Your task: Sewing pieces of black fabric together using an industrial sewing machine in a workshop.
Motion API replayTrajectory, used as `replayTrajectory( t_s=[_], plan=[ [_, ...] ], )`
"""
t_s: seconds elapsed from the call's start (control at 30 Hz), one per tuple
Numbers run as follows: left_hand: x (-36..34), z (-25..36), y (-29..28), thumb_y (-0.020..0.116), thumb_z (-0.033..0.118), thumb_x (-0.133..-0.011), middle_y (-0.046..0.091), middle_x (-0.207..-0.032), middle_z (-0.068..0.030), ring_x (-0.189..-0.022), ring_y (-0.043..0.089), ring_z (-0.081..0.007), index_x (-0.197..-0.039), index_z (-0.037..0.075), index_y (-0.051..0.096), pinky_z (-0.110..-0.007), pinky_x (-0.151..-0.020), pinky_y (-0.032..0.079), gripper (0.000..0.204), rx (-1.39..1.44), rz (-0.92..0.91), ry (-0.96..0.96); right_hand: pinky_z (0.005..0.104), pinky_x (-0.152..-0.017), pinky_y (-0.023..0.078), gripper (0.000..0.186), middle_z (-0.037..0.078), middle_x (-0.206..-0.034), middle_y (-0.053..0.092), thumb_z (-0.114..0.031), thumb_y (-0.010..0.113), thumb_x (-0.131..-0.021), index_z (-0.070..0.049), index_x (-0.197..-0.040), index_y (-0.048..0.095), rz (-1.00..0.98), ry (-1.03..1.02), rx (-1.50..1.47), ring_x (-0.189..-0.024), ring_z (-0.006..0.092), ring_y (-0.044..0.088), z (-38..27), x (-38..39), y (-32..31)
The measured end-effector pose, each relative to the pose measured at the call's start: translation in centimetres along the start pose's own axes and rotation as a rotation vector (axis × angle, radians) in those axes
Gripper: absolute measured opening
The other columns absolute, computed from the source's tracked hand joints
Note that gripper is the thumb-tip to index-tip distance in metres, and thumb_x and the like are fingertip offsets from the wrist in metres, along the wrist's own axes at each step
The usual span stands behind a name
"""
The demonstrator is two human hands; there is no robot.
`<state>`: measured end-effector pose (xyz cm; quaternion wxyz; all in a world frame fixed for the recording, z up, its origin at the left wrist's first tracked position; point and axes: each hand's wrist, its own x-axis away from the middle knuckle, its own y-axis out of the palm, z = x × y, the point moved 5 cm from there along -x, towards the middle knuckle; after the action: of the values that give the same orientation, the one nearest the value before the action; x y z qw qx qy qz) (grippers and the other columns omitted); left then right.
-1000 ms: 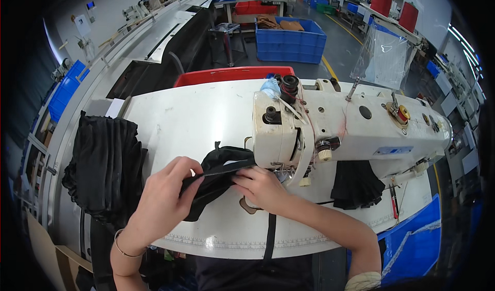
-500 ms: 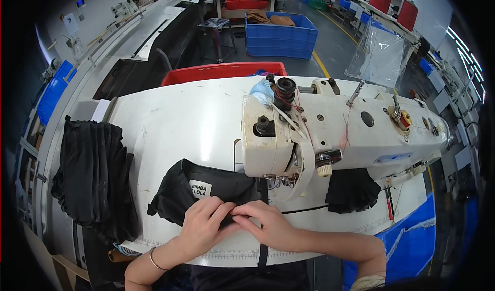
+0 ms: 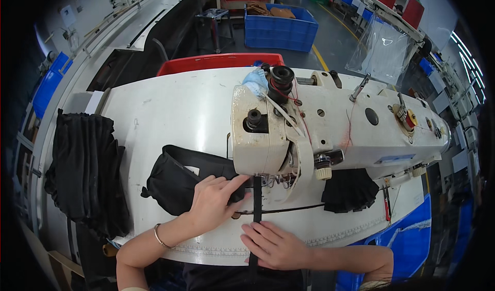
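A black fabric piece (image 3: 167,185), shaped like a small pouch with an open top edge, lies left of the sewing machine's (image 3: 268,146) needle area. My left hand (image 3: 214,204) grips its right end, index finger stretched toward the presser foot and thumb lower down. Only a corner of the white label (image 3: 193,170) shows inside the fabric. A narrow black strap (image 3: 257,208) runs from under the presser foot toward me. Over its near part my right hand (image 3: 276,244) is closed, fingers bent across the strap; the thumb is mostly hidden.
A thick stack of black fabric pieces (image 3: 85,172) lies at the left of the white table (image 3: 149,105). Right of the needle sits a pleated black bundle (image 3: 350,190), with red-handled snips (image 3: 386,203) beside it. Behind the table stands a red bin (image 3: 216,61).
My hands have separated. The right one moved down onto the strap, while the left shifted toward the presser foot with the fabric. The label is now mostly covered.
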<state>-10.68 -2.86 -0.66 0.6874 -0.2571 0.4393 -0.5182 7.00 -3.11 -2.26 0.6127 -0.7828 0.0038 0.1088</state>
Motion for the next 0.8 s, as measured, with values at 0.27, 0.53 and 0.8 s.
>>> replayTrajectory(
  t_s=[0.27, 0.53, 0.8],
  plan=[
    [0.1, 0.8, 1.2, 0.062, 0.007, -0.063, 0.056, -0.092, -0.0076, -0.082, 0.055, -0.0243, -0.09, 0.003, 0.065, -0.032, -0.068, 0.047, 0.028, -0.347, 0.027, 0.288, 0.0321, -0.081, 0.05, 0.043, 0.014, -0.106, 0.062, -0.017, 0.063, -0.071, -0.002, -0.111, 0.061, 0.224, 0.055, 0.189, -0.1, 0.0253, 0.059, 6.9, -1.6, 0.4],
    [0.4, 1.4, -0.4, 0.064, 0.006, -0.059, 0.059, -0.096, -0.0108, -0.087, 0.059, -0.0279, -0.088, 0.002, 0.066, -0.037, -0.065, 0.051, 0.029, -0.199, -0.018, 0.194, 0.0365, -0.101, 0.038, 0.043, 0.011, -0.123, 0.057, -0.003, 0.061, -0.08, -0.005, -0.123, 0.055, 0.106, 0.316, -0.568, -0.117, 0.0229, 0.052, 9.3, -1.8, 3.0],
    [1.7, -0.1, 1.4, 0.062, 0.003, -0.058, 0.059, -0.098, -0.0134, -0.091, 0.058, -0.0327, -0.094, -0.003, 0.064, -0.042, -0.075, 0.052, 0.036, -0.149, 0.055, 0.269, 0.0489, -0.091, 0.042, 0.045, 0.011, -0.114, 0.056, -0.028, 0.059, -0.08, -0.014, -0.122, 0.052, 0.139, 0.386, 0.291, -0.104, 0.0296, 0.054, 7.7, -0.9, 4.6]
  ],
)
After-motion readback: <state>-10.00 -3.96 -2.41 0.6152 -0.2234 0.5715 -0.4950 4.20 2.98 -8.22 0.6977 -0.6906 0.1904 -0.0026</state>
